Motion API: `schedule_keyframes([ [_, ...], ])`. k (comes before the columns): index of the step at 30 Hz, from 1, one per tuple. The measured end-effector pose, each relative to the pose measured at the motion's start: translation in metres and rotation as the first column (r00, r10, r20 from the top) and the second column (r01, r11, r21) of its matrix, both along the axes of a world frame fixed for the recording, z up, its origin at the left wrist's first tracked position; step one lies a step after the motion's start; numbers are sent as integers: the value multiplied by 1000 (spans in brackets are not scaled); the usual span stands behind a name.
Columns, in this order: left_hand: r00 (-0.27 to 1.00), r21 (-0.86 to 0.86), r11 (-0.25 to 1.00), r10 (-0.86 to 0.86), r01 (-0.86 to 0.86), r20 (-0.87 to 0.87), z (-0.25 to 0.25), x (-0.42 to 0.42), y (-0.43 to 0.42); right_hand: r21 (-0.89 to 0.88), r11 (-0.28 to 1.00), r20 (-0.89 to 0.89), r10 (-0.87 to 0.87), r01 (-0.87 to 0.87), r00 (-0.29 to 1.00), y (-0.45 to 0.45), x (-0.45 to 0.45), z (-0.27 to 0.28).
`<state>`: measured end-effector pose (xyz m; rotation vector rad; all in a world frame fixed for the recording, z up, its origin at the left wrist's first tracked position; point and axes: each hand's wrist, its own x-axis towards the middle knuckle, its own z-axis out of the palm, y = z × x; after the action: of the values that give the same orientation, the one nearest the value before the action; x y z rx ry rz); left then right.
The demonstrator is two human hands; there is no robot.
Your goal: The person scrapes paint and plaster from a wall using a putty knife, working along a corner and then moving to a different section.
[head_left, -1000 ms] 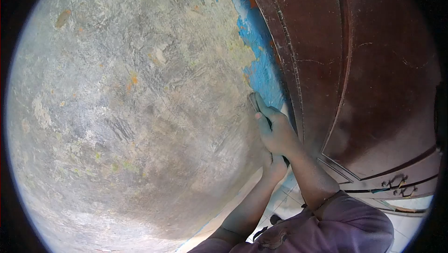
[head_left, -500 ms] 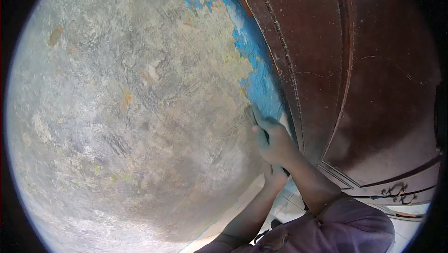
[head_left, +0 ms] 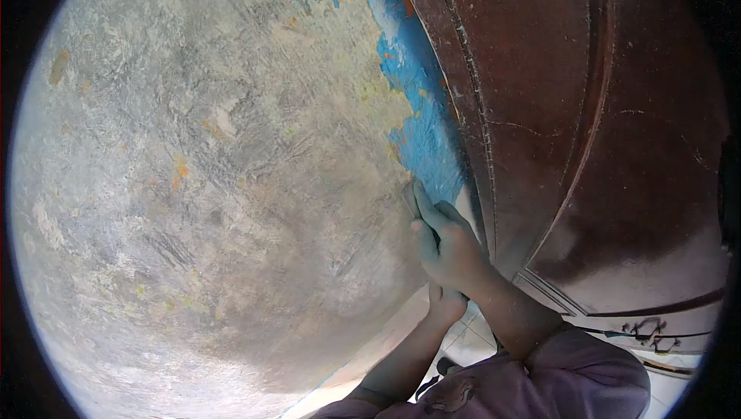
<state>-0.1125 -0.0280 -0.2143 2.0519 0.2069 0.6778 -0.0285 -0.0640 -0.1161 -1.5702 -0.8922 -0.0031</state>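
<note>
A flat scraper-like tool (head_left: pixel 410 200) rests its thin edge against the bare grey wall (head_left: pixel 231 156), beside the lower end of a strip of blue paint (head_left: pixel 432 137). My right hand (head_left: pixel 449 247) is wrapped round the tool, one finger stretched along it towards the edge. Just below, my left hand (head_left: pixel 446 305) is closed at the tool's rear end, which is mostly hidden by the hands. The blue strip has a ragged, flaked left border, with small orange spots.
A dark brown panelled door (head_left: pixel 540 71) stands close on the right of the blue strip, with metal fittings (head_left: pixel 652 334) low on it. Pale floor tiles (head_left: pixel 467 342) show beneath my arms.
The view has shifted, so wall marks lie farther left. Both hands and the tool appear slightly lower and more to the left, with the same grip.
</note>
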Motion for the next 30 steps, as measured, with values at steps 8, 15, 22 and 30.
schedule_keyframes([
  [8, 997, -290, 956, -54, 35, -59, 8, 11, 13, 55, 997, 30, -46, 44, 998, 9, 13, 18],
  [15, 1000, 4, 1000, -12, 12, -7, 10, 9, 1, -38, 999, 12, 38, -38, 999, 4, 17, 15],
  [22, 999, -340, 940, -7, 23, 46, 12, 12, 5, -66, 998, 100, 15, -8, 995, 7, 20, 15],
  [30, 993, -539, 842, 43, 26, 114, 17, 18, -13, -125, 990, 27, 75, -71, 997, 0, 22, 25],
])
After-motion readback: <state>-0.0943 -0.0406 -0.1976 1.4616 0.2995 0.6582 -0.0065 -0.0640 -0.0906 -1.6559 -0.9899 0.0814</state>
